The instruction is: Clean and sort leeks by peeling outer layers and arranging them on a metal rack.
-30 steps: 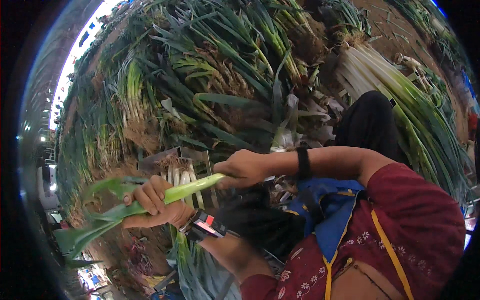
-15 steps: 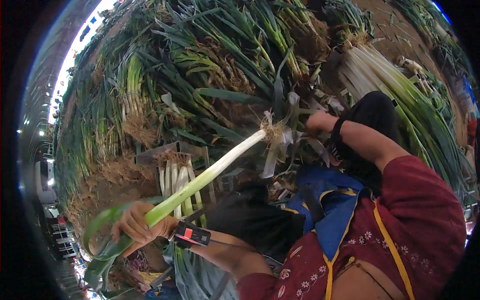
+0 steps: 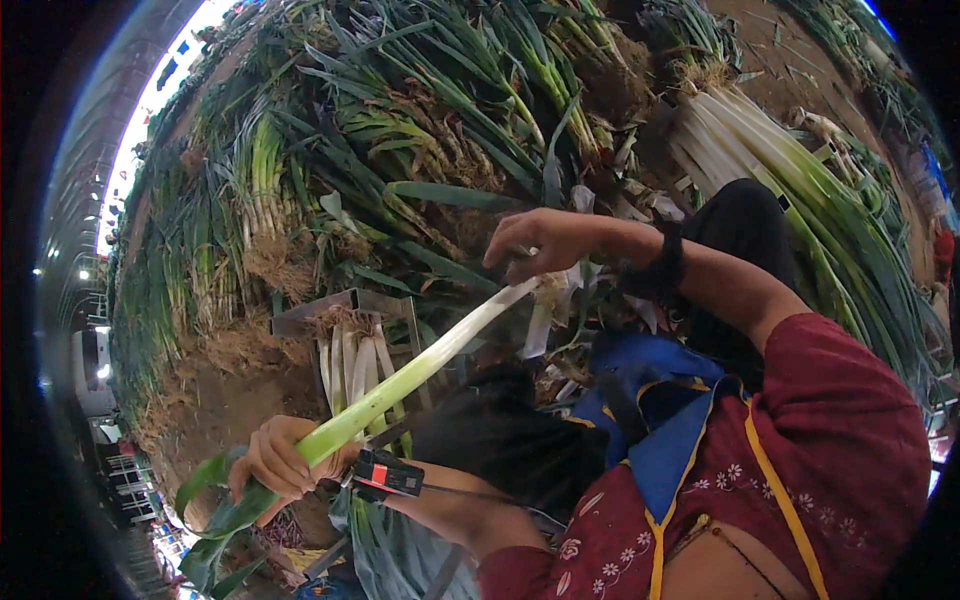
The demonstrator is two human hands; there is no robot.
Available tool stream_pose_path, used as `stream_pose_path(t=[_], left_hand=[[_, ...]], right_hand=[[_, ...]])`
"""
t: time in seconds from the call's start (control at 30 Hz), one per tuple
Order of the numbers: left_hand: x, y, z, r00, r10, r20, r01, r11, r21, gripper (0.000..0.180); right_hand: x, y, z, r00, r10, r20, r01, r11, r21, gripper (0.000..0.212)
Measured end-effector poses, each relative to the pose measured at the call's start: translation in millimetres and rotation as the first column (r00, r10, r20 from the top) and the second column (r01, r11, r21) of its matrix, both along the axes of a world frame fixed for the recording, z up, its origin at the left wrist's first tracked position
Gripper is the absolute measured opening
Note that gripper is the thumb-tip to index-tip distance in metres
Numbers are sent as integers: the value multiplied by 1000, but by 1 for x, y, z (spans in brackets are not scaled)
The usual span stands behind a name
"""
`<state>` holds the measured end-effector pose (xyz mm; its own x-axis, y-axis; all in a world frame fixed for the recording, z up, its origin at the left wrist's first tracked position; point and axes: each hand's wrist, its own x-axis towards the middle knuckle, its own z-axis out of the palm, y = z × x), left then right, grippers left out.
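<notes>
My left hand (image 3: 278, 458) is wrapped round the green upper part of a leek (image 3: 420, 366), its leaves trailing out below the fist at lower left. The pale shaft slants up to the right, bare and whitish at the root end. Just above that end hovers my right hand (image 3: 548, 243), fingers bent but apart, with nothing visible in them. The roots are partly covered by this hand. Behind the shaft, several white-stemmed leeks (image 3: 345, 362) stand, roots up, in a metal frame (image 3: 412, 325).
Heaps of untrimmed leeks (image 3: 265, 200) cover the ground at the far left. A bundle of cleaned leeks (image 3: 770, 150) lies on the right, beyond my dark-trousered knee (image 3: 745, 225). Loose peelings (image 3: 545, 330) are scattered before my blue apron (image 3: 650, 370).
My right hand has swung left and up from beside the roots to above the leek's root end. The leek's root end has dropped slightly; my left hand keeps its grip.
</notes>
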<state>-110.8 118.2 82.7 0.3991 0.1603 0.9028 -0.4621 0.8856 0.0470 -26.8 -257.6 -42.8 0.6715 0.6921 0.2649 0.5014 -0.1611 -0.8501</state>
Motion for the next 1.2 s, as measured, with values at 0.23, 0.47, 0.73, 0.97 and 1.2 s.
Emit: stream_pose_path(t=[0.23,0.47,0.73,0.97,1.2], left_hand=[[-6,-2,3,1000,-15,-20,14,998,-63,54],[-6,-8,3,995,-41,-87,32,994,-100,47],[-6,-5,1,980,99,-175,-120,986,-113,48],[-1,-3,2,992,-121,33,119,992,49,56],[-7,7,-4,997,-73,-5,73,997,-10,56]], right_hand=[[-18,10,3,997,31,-64,-38,993,-114,14],[-38,16,16,822,102,560,196,873,-447,11],[-45,25,11,702,65,709,271,897,-351,16],[-32,15,-10,930,-253,265,332,890,-314,9],[-32,3,2,304,-101,-947,679,720,141,10]])
